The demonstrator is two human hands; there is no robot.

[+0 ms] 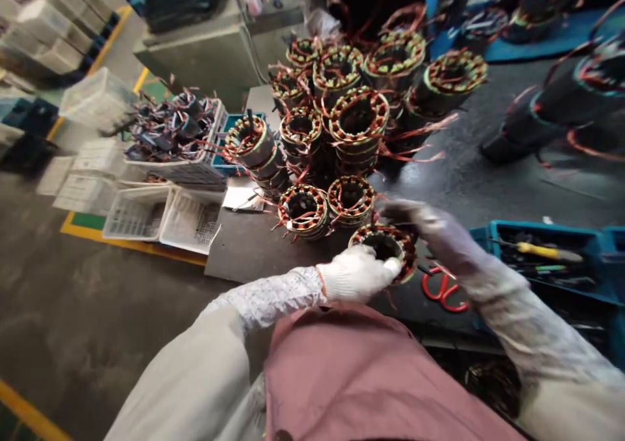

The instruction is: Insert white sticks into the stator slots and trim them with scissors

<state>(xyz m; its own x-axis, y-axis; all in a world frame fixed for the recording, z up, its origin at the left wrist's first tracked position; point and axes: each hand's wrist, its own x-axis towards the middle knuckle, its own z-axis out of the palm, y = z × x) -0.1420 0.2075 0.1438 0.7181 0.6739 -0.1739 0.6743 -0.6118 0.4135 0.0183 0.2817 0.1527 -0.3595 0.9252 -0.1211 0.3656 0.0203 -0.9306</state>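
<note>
My left hand (355, 274), in a white knit glove, grips the near rim of a motor stator (406, 238) with copper windings, its fingers reaching into the bore. The stator stands upright at the bench's front edge, close to my body. At its far right side is my right hand (403, 213), blurred, so its fingers cannot be made out. Just beyond stand two more stators, one on the left (303, 212) and one on the right (351, 200). Red-handled scissors (443, 290) lie to the right, under my right forearm.
Stacked stators (359, 123) with loose lead wires crowd the back of the bench (263, 249). A blue bin (598, 284) at right holds a yellow-handled screwdriver (549, 252). White crates (139, 214) stand at left, one heaped with wired parts (173, 128). More stators (551, 105) lie far right.
</note>
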